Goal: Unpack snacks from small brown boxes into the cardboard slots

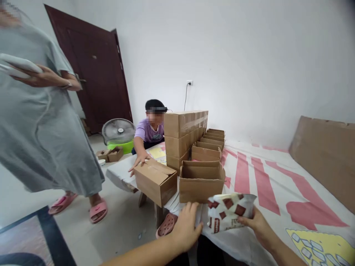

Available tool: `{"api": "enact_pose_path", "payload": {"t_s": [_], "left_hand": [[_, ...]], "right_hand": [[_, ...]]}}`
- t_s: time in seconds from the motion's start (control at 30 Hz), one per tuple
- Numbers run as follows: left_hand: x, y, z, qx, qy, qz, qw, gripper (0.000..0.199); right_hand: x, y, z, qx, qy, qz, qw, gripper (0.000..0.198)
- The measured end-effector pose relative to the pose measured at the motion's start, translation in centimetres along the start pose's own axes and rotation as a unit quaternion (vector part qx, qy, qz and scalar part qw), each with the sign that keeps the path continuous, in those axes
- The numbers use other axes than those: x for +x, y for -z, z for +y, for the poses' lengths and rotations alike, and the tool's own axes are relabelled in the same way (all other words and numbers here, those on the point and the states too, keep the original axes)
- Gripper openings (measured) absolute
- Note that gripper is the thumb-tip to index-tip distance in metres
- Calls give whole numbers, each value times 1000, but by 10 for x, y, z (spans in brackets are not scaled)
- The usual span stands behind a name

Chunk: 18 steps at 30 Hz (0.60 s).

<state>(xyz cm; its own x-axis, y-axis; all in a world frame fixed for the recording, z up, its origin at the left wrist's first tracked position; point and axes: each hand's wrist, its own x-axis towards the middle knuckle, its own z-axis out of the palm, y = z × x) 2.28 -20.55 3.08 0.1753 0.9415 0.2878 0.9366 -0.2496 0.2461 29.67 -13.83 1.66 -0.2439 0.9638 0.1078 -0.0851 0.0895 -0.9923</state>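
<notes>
White, crinkly film makes up the pouch (231, 212), held over the bed's near edge before an open box (201, 181). It is pinched by the right hand (256, 223) and steadied by the left hand's (186, 227) curled fingers. It is judged light, soft and slippery; the edges suit gripping best.

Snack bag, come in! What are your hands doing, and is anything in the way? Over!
Left hand and right hand both grip the snack bag. Open cardboard box directly ahead. Closed box to its left.

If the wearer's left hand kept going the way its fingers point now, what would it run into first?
Probably the open cardboard box. The left hand points up and away, its fingertips just below the box's front wall, beside the white packet that both hands hold. Depth is unclear, so contact is a guess.
</notes>
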Motion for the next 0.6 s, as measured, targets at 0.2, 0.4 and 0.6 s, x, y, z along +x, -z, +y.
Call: {"api": "enact_pose_path", "payload": {"t_s": [0.2,0.4,0.6], "left_hand": [[45,-42,-26,51,74,85,992,69],[65,-59,-37,-39,86,87,992,50],[82,-57,-44,-126,108,92,982,18]], "right_hand": [[43,-47,40,-122,69,98,985,60],[43,-57,56,-203,74,155,964,51],[43,-55,59,-224,70,193,953,50]]}}
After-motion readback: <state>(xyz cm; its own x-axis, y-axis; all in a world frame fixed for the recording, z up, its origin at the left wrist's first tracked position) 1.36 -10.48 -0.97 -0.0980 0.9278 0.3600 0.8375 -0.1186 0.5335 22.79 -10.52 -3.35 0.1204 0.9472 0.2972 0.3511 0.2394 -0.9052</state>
